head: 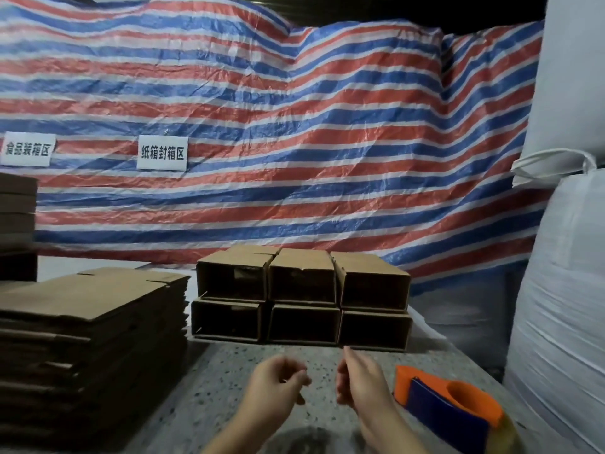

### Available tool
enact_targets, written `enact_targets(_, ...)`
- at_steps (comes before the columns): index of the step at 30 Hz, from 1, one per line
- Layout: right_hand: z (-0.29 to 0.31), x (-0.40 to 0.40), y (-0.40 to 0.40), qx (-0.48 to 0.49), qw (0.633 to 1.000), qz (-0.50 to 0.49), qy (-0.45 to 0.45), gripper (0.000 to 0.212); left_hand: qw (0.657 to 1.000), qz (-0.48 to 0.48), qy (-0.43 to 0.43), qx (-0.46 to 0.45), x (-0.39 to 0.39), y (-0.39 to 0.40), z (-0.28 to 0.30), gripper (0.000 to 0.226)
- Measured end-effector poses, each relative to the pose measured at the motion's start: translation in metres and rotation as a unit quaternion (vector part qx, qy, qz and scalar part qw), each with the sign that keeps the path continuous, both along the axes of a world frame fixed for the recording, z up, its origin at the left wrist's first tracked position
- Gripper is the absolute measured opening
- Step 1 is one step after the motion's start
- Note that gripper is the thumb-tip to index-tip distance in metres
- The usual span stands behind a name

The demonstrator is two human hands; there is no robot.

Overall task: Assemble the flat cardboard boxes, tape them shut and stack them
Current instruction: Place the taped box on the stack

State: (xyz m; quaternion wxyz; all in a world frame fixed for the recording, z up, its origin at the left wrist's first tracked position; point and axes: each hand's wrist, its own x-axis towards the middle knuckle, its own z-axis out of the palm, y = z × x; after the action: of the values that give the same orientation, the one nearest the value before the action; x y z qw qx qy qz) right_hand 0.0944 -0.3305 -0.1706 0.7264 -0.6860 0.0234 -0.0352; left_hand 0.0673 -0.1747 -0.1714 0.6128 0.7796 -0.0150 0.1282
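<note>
Cardboard boxes wait beyond our hands: nearest, our left hand (278, 385) and right hand (358, 381) hover over the speckled bench (229, 371), fingers loosely curled, each grip released. An orange-and-blue tape dispenser (448, 407) lies just right. Left rises the flat cardboard stack (88, 322). Farther back, six assembled boxes (302, 299) sit stacked two high before the striped tarp (294, 142).

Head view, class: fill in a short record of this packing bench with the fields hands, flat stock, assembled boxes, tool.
hands: left hand and right hand hover above the speckled table, holding nothing
flat stock: pile of flat cardboard boxes, left
assembled boxes: six, two tiers of three, open ends facing the camera
tool: orange tape dispenser, right
</note>
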Motion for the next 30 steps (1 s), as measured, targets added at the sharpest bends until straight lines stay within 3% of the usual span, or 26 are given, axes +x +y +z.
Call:
enact_targets(9,-0.016,-0.007,0.0,0.03,0.999,-0.001,0.01,0.035,0.999,0.006,0.018,-0.027,-0.007,0.007,-0.012,0.021)
enact_targets(13,-0.017,-0.012,0.001,0.023,1.0,0.006,0.013,0.034,0.999,0.001,0.019,-0.03,-0.012,0.008,-0.013,0.012)
enact_targets(30,-0.026,-0.01,-0.004,0.006,1.0,0.015,0.017,0.03,0.996,-0.014,0.046,-0.072,-0.013,0.014,-0.012,0.011)
